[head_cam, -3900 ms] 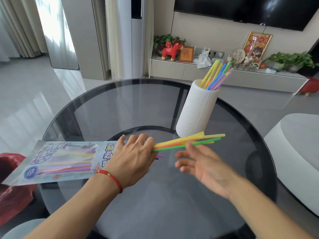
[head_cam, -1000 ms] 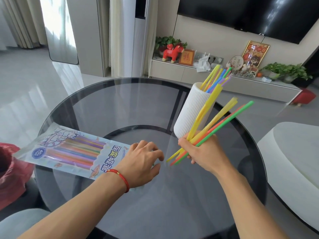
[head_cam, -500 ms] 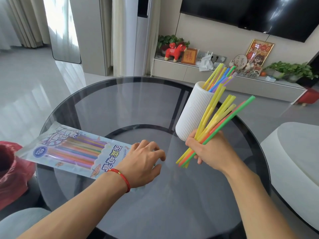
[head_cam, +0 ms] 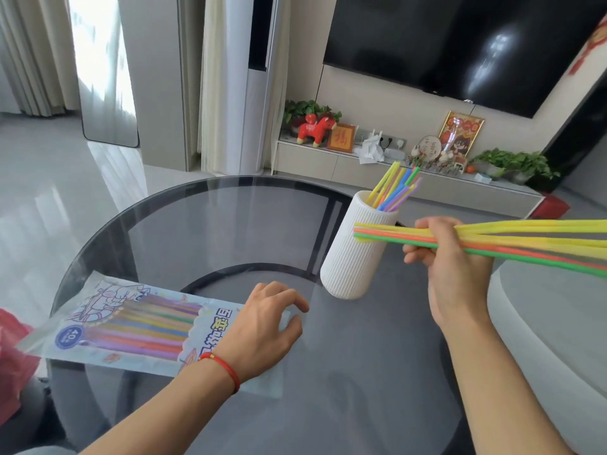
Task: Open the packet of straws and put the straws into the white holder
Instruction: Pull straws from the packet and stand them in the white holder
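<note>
The person's right hand [head_cam: 455, 257] grips a bundle of yellow, orange and green straws [head_cam: 512, 241] near one end, fingers curled round it. The bundle lies almost level in the air, its short ends crossing in front of the upper wall of the white ribbed holder [head_cam: 356, 254], which stands toward the far right edge of the round glass table [head_cam: 203, 231] and already has straws standing in it [head_cam: 395, 188]. The left hand [head_cam: 266, 326] rests with loosely bent fingers on the open end of the straw packet [head_cam: 131, 326] at the near left edge, more straws inside. The risk is tipping the light holder if the bundle's ends knock its rim, or loose straws fanning out and missing the mouth.
</note>
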Available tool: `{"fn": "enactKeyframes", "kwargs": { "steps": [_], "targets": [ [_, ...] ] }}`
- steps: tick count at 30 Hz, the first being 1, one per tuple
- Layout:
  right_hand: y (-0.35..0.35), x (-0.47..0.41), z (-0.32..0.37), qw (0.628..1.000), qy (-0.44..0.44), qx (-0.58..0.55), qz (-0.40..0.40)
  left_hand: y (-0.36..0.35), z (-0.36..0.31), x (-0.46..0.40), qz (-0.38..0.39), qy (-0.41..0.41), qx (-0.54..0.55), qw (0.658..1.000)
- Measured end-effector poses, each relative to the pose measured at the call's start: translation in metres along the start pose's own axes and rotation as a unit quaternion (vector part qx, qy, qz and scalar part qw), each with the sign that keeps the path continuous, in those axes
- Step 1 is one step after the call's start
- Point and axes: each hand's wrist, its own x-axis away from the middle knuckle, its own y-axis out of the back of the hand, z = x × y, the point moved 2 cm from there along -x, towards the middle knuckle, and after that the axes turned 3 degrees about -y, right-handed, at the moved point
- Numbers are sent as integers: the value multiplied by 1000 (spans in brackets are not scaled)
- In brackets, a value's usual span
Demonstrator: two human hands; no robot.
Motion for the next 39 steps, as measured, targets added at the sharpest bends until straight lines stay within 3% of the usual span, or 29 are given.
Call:
{"fn": "enactKeyframes", "kwargs": {
  "steps": [4,10,15,20,24,26,30,34,36,39],
  "targets": [
    [-13,-30,33,998,48,-22,-27,4,0,1,-5,-2,-7,1000],
    [-36,-60,40,977,56,205,-22,7,1,0,-17,-2,-15,1000],
    [-55,-73,40,956,30,293,3,6,2,-1,-22,-1,-14,1000],
    [-54,-86,48,974,-8,227,14,9,6,-2,-23,8,-22,999],
    [-44,-84,51,980,28,198,7,20,9,-3,-26,1,-52,998],
    [-37,-77,52,981,67,183,-21,26,12,-2,8,4,-70,998],
    [-17,-47,49,976,165,133,-51,31,19,5,172,-2,-203,964],
    [-6,-1,23,957,223,182,35,27,25,14,292,13,-250,923],
    [-9,16,-3,936,185,272,129,25,27,19,336,12,-274,901],
    [-14,36,-45,900,63,351,250,27,27,20,338,-5,-294,894]
  ]
}}
